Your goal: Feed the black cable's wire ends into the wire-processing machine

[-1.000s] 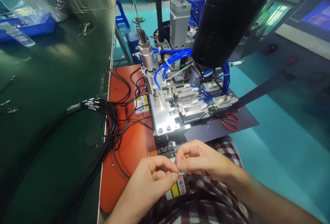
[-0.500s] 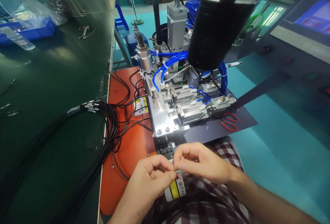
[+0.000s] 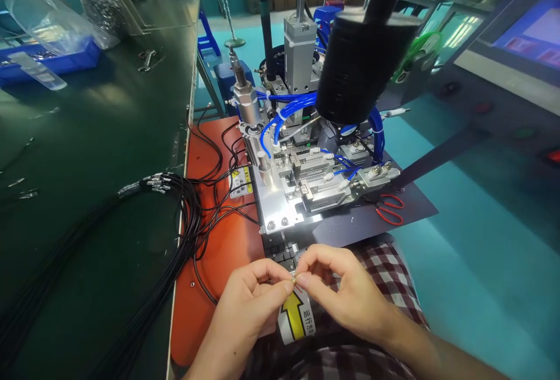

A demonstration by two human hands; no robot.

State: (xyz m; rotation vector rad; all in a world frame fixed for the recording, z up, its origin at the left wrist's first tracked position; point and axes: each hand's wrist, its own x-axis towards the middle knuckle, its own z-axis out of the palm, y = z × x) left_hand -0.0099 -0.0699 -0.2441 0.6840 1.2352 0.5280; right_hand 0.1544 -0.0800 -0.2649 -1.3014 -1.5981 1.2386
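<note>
In front of my lap, my left hand (image 3: 258, 301) and my right hand (image 3: 343, 283) meet fingertip to fingertip. Both are closed in a pinch on thin coloured wires (image 3: 299, 289), of which a reddish end and a pale greenish bit show between the fingers. The rest of the wires is hidden by the fingertips. Just below the hands lies a white label with a yellow arrow (image 3: 296, 317). Beyond them stands a metal fixture machine (image 3: 273, 208) with blue air hoses (image 3: 297, 101).
A bundle of black cables (image 3: 188, 211) runs over the green table (image 3: 109, 135) and the orange plate (image 3: 219, 240). Red-handled pliers (image 3: 389, 209) lie right of the machine. A black cylinder (image 3: 363, 70) hangs above it. A blue tray (image 3: 52, 63) stands at far left.
My right hand has shifted slightly, its thumb and index fingertips coming nearer the left fingertips. Less of the wires shows now. More of the yellow arrow is visible.
</note>
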